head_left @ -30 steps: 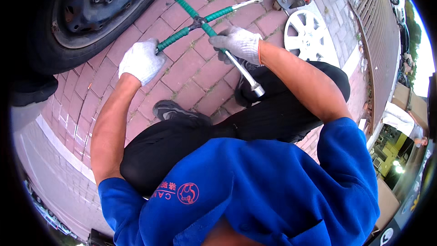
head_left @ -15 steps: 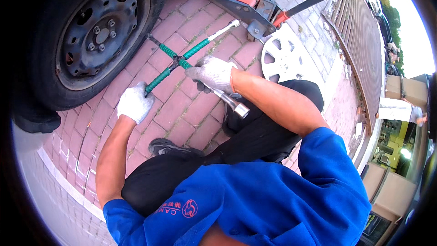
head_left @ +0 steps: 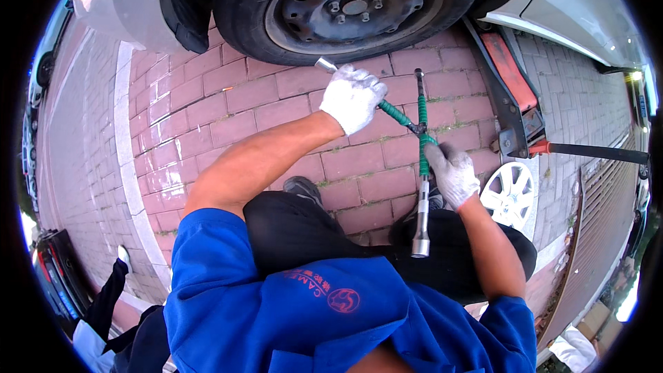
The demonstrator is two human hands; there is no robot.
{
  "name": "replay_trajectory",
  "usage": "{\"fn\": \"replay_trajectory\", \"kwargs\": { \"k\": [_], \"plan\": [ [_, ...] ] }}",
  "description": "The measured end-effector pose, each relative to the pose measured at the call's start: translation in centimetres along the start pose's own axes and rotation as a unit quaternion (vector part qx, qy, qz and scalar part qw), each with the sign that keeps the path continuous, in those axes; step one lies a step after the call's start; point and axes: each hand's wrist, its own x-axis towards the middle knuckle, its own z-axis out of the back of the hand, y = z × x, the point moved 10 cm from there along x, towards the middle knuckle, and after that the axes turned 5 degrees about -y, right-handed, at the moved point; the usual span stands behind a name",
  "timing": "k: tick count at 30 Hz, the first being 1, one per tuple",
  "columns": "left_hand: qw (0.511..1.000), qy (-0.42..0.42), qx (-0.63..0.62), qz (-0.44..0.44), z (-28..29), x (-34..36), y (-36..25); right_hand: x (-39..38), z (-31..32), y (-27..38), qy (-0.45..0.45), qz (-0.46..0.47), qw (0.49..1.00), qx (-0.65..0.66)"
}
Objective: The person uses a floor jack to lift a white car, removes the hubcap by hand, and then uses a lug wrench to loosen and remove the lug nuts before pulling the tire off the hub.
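Head cam: left hand [head_left: 353, 99] curled round one arm of the cross wrench [head_left: 423, 100], right hand [head_left: 454, 174] gripping near its middle, wheel [head_left: 356, 7] just ahead.

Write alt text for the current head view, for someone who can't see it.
Gloved left hand and right hand hold a green-wrapped cross wrench above brick paving, in front of a car wheel. A jack and a white hubcap are to the right.

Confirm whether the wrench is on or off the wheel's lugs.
Off: the wrench is held clear of the lugs, which show bare.
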Motion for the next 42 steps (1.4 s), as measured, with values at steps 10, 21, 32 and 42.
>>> {"fn": "replay_trajectory", "kwargs": {
  "k": [10, 21, 32, 42],
  "plan": [
    [0.994, -0.101, 0.025, -0.009, 1.5, 3.8, -0.3, 2.4, -5.9, -2.9, 0.173, -0.171, 0.931, 0.274],
    [0.791, 0.546, -0.177, 0.212, -4.5, -8.0, -1.1, 5.2, -8.0, -5.9, 0.028, -0.243, 0.948, 0.202],
    [0.791, 0.544, -0.139, 0.242, -2.5, -7.9, 0.1, 6.1, -10.7, -6.1, 0.039, -0.265, 0.932, 0.245],
    [0.892, 0.430, -0.027, 0.137, 5.8, -2.1, -2.5, 3.6, -12.1, -3.7, 0.102, -0.329, 0.853, 0.392]
  ]
}}
